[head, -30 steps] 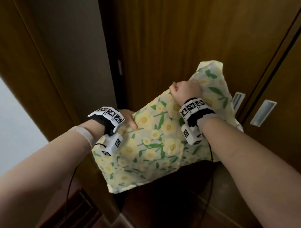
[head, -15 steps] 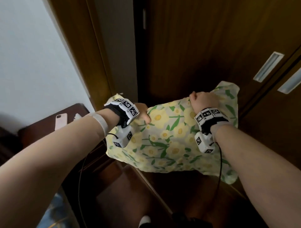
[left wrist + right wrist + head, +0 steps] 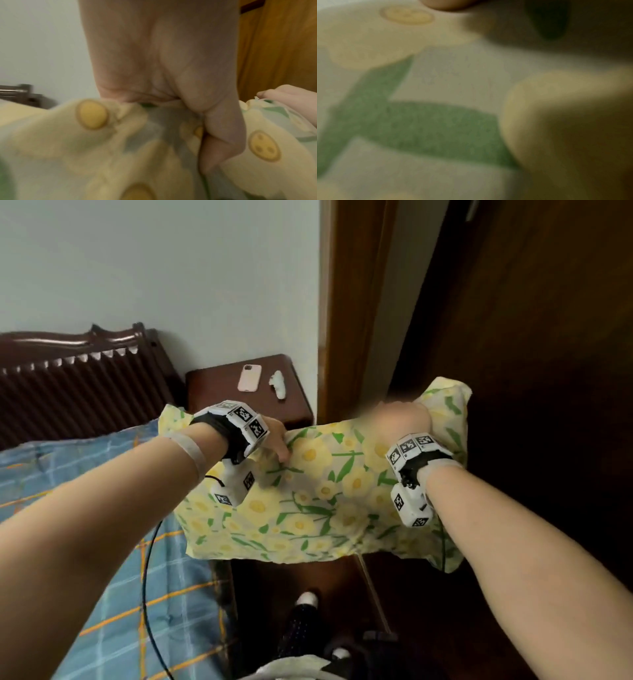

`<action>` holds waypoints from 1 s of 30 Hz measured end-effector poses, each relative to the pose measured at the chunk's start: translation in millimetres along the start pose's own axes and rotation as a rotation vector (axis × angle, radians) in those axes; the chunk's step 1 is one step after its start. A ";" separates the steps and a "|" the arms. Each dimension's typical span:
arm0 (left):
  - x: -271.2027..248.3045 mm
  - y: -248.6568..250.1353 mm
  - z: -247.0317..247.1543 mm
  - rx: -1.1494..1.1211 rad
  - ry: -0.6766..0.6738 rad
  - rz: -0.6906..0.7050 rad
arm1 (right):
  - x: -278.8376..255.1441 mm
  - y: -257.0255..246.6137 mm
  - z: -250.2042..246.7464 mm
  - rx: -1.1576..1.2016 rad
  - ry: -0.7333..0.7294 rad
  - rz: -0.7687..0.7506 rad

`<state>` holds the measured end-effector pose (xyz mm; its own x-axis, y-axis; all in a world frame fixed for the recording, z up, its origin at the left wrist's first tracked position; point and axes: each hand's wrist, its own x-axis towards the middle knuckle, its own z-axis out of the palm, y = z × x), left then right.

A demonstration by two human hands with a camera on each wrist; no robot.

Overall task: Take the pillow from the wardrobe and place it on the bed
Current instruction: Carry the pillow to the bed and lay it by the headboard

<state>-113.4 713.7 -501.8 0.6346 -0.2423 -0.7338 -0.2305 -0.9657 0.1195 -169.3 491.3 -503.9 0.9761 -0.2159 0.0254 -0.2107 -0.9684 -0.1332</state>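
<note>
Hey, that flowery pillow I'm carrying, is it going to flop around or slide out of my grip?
The pillow looks soft rather than stiff: its cover bunches where the left hand grips it, and its corners droop. It is probably light, since it hangs from two hands, the right hand holding the upper edge. Slipping seems unlikely with the fabric gathered.

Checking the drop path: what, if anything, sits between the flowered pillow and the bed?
Nothing visible does. The left hand and right hand hold the pillow in the air, its left end over the edge of the bed. The nightstand with the phone stands behind, off the path.
</note>
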 end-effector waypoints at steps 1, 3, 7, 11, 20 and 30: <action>-5.6 -23.6 1.8 -0.039 0.022 -0.038 | 3.3 -22.5 4.6 0.007 -0.005 -0.045; -19.5 -69.4 2.3 -0.115 0.058 -0.125 | 9.0 -69.3 13.8 0.021 -0.009 -0.129; -37.3 -164.1 -2.1 -0.167 0.095 -0.231 | 27.3 -168.7 34.4 0.051 -0.030 -0.261; -44.0 -262.6 -4.2 -0.209 0.134 -0.331 | 47.3 -268.9 61.1 0.095 -0.108 -0.349; -42.7 -451.2 -12.0 -0.372 0.404 -0.488 | 94.7 -457.9 115.2 0.210 -0.327 -0.408; -3.9 -583.6 18.8 -0.644 0.632 -0.786 | 144.7 -614.2 178.4 0.298 -0.615 -0.387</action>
<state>4.7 1280.0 -581.3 0.7280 0.6067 -0.3192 0.6806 -0.6954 0.2306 110.9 1077.1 -595.1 0.8500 0.3221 -0.4169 0.0888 -0.8676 -0.4892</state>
